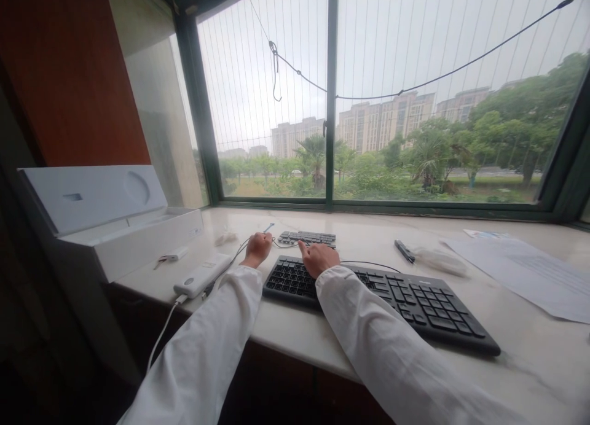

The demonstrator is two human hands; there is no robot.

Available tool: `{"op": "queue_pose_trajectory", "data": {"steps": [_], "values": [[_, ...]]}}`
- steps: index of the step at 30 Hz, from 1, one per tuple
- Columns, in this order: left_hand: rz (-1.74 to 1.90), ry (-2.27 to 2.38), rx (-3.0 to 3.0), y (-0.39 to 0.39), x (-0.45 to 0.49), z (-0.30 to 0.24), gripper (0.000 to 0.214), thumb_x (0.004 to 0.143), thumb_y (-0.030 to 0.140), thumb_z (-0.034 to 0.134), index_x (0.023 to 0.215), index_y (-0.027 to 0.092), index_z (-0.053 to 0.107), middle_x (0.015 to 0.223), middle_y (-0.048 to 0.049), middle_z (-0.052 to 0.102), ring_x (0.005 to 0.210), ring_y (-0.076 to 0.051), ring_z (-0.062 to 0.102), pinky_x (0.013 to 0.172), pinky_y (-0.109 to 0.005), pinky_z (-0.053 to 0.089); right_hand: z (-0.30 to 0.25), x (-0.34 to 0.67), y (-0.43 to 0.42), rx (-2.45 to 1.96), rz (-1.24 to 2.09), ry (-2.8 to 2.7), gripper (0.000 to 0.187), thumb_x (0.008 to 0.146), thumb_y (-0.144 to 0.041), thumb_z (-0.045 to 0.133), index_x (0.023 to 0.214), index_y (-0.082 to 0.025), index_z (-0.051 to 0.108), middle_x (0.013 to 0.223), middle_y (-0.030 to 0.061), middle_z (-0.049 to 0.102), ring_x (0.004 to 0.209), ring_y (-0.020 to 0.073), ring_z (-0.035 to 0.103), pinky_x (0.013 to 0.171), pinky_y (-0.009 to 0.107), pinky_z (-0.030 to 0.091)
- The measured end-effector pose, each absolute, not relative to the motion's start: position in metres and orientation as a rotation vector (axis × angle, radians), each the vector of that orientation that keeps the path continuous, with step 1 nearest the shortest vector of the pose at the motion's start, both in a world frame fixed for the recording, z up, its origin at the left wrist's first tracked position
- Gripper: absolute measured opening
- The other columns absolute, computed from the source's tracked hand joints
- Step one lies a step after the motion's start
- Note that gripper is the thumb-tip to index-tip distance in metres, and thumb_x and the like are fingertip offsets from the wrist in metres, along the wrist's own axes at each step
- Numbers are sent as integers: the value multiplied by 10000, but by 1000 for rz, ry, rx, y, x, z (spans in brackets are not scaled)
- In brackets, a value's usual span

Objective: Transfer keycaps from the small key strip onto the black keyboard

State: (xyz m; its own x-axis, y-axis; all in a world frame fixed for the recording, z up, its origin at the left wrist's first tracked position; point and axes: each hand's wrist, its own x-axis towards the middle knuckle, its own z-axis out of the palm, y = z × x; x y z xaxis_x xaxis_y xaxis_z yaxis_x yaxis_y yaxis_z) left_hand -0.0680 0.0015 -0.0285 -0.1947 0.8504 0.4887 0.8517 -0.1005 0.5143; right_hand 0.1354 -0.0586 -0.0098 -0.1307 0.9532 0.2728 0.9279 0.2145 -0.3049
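Note:
My left hand (258, 249) is closed around a thin black cable (240, 250), just beyond the left end of a black keyboard (442, 308). A small blue-tipped item (268, 227) sticks up beside its fingers; I cannot tell whether it is held. Over the keyboard's upper left part, my right hand (319, 259) has its fingers curled, with one digit pointing left. A stretch of the cable runs between both hands and reaches the right fingertips. Behind them lies a strip of grey keys (308, 237), partly covered by the right hand.
To the left, a white power bank (203, 274) with a white cord (162, 338) lies near the table edge, by an open white box (152, 237). At right are a small black stick (404, 251), a clear plastic bag (440, 260) and paper sheets (520, 271). A window stands behind.

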Motion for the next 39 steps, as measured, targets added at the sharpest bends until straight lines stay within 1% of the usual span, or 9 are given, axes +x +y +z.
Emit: {"op": "queue_pose_trajectory", "data": {"steps": [5, 10, 14, 19, 23, 26, 32, 36, 39], "values": [[-1184, -2152, -1948, 2, -69, -26, 450, 864, 325, 366, 466, 185, 522, 569, -120, 616, 597, -222, 580, 579, -304, 365, -13, 137, -58, -1717, 110, -2106, 797, 911, -596, 54, 747, -176, 711, 825, 141, 716, 699, 224, 656, 646, 334, 452], [-1223, -2139, -1883, -2, -67, -23, 535, 911, 387, 268, 494, 188, 538, 604, -136, 628, 623, -238, 587, 599, -316, 368, -13, 139, -56, -1716, 77, -2097, 764, 922, -574, 80, 778, -183, 720, 820, 136, 717, 732, 237, 664, 655, 337, 459], [-1228, -2052, -1941, -5, -65, -22, 578, 921, 468, 247, 479, 203, 508, 568, -99, 618, 587, -218, 570, 579, -301, 340, -12, 141, -54, -1720, 61, -2099, 743, 926, -559, 105, 807, -172, 728, 846, 148, 720, 771, 250, 668, 677, 350, 465], [-1201, -1991, -2067, -4, -58, -23, 553, 927, 496, 254, 597, 199, 583, 683, -54, 670, 659, -190, 585, 599, -265, 341, -12, 141, -53, -1728, 35, -2090, 685, 927, -538, 161, 867, -167, 733, 877, 152, 720, 830, 272, 667, 692, 364, 473], [-1023, -1909, -2171, 6, -54, -19, 481, 922, 480, 285, 722, 218, 635, 680, -16, 662, 651, -176, 571, 623, -249, 352, -11, 141, -53, -1721, 18, -2093, 651, 927, -520, 196, 861, -161, 735, 869, 153, 717, 798, 249, 668, 682, 340, 472], [-866, -1879, -2232, 20, -49, -10, 434, 913, 443, 313, 801, 247, 684, 699, -8, 669, 673, -181, 577, 633, -250, 357, -12, 140, -52, -1705, -4, -2090, 603, 919, -504, 238, 889, -161, 734, 856, 146, 716, 805, 250, 667, 675, 331, 472], [-530, -1826, -2353, 67, -34, 9, 388, 894, 410, 354, 969, 285, 714, 855, -19, 708, 819, -190, 604, 696, -241, 387, -12, 140, -52, -1706, -3, -2105, 516, 907, -454, 297, 933, -159, 721, 887, 142, 715, 812, 243, 662, 677, 336, 475], [-403, -1865, -2404, 105, -24, 15, 340, 861, 431, 433, 986, 291, 716, 1000, -20, 703, 919, -188, 598, 735, -226, 393, -12, 140, -53, -1706, -7, -2122, 495, 904, -439, 313, 945, -159, 719, 891, 140, 715, 826, 237, 662, 687, 330, 480], [-274, -1954, -2411, 133, -18, 15, 330, 819, 456, 510, 962, 260, 734, 918, -40, 707, 840, -185, 605, 711, -226, 400, -12, 140, -52, -1704, -14, -2114, 454, 895, -409, 349, 947, -157, 723, 893, 146, 713, 835, 241, 665, 688, 334, 485]]}}
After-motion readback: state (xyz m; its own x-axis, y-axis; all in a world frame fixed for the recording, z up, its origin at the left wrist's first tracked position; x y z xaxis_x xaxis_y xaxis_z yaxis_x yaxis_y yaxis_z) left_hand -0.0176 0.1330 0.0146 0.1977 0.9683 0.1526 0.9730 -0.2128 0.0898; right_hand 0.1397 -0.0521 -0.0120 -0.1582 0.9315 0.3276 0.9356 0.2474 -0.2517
